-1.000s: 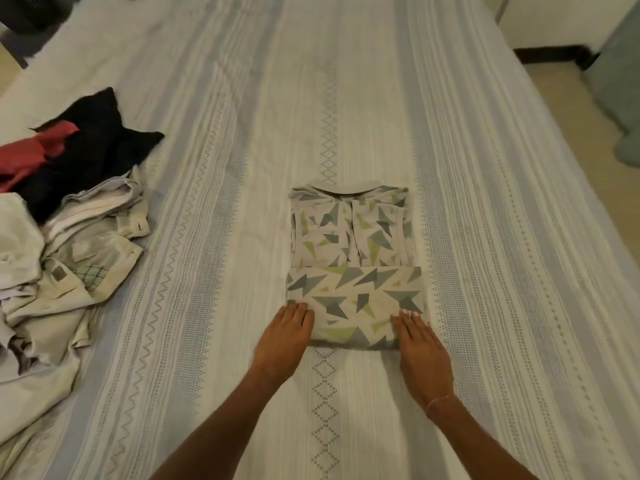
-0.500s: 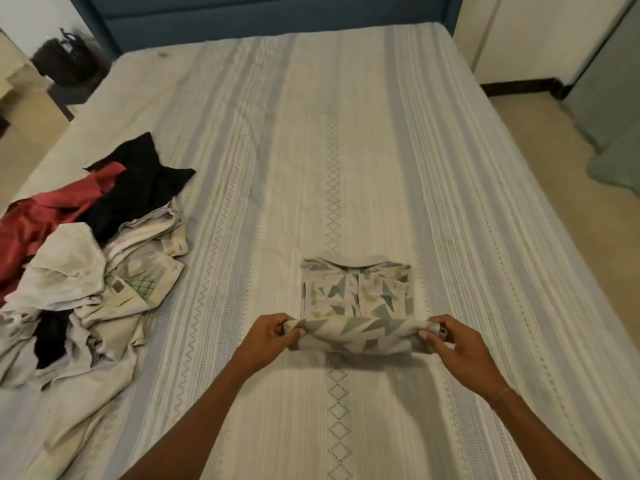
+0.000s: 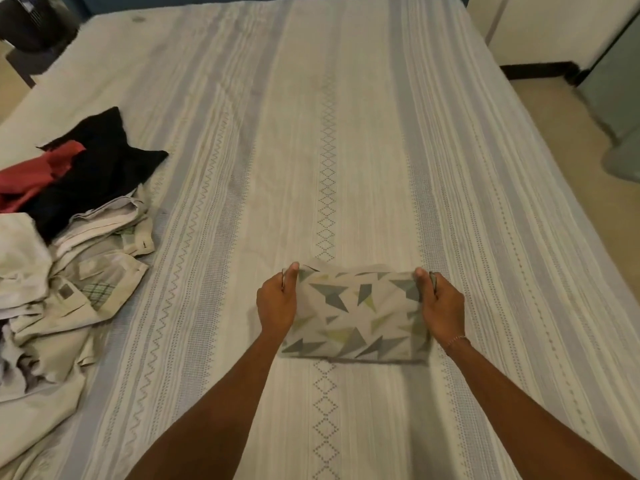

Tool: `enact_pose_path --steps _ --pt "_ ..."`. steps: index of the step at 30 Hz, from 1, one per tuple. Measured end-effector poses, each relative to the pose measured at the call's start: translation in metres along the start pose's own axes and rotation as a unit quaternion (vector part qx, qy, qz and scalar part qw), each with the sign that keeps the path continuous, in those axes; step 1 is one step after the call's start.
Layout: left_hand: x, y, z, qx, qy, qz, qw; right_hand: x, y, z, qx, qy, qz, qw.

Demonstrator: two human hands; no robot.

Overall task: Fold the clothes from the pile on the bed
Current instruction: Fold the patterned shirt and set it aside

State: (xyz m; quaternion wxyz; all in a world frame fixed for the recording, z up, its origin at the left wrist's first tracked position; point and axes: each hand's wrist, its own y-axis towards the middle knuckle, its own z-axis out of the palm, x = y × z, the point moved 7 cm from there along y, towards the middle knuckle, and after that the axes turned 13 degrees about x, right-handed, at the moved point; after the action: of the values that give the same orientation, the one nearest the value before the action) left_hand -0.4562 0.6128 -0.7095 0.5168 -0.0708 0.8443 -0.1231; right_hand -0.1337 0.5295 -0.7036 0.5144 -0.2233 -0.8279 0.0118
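A patterned shirt point(image 3: 356, 313), cream with grey and green triangles, lies folded into a compact rectangle on the bed's middle stripe. My left hand point(image 3: 277, 303) pinches its far left corner, thumb on top. My right hand point(image 3: 440, 304) pinches the far right corner the same way. The shirt's upper half is now covered by the folded-over layer. A pile of unfolded clothes point(image 3: 62, 258) sits at the left edge of the bed, with a black garment point(image 3: 100, 168) and a red one point(image 3: 34, 174) on its far side.
The striped bedspread point(image 3: 346, 133) stretches far ahead and to the right of the shirt. A dark bag point(image 3: 27, 22) stands off the bed's far left corner. Beige floor and a grey-green cabinet point(image 3: 620, 98) lie beyond the right edge.
Both hands lifted the shirt's near folded edge and carried it forward over the collar half, halving the shirt. The view also tilted back down.
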Motion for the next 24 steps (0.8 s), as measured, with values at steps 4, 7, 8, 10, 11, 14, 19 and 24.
enact_pose_path --steps 4,7,8,10,11,14,19,24 --pt "0.016 0.040 0.010 -0.036 0.037 -0.004 0.999 -0.019 0.039 0.011 -0.031 -0.061 0.024 0.997" --pt "0.026 0.055 0.019 -0.043 0.099 -0.030 0.994 -0.030 0.055 0.021 -0.040 -0.097 0.039 0.994" --pt "0.030 0.057 0.022 -0.046 0.117 -0.044 0.991 -0.033 0.057 0.025 -0.051 -0.108 0.041 0.992" --pt "0.031 0.055 0.023 -0.074 0.164 -0.060 0.982 -0.032 0.054 0.028 -0.095 -0.132 0.026 0.986" --pt "0.028 0.051 0.022 -0.098 0.206 -0.037 0.973 -0.027 0.049 0.032 -0.117 -0.158 0.007 0.980" --pt "0.004 0.029 0.046 -0.053 0.325 0.136 0.935 0.000 0.022 0.057 -0.112 -0.280 -0.104 0.948" --pt "0.022 0.016 0.105 0.186 0.468 0.246 0.828 -0.011 0.011 0.115 0.057 -0.413 -0.111 0.902" --pt "0.030 0.040 0.110 0.187 0.495 0.217 0.820 -0.030 0.036 0.118 0.069 -0.438 -0.027 0.896"
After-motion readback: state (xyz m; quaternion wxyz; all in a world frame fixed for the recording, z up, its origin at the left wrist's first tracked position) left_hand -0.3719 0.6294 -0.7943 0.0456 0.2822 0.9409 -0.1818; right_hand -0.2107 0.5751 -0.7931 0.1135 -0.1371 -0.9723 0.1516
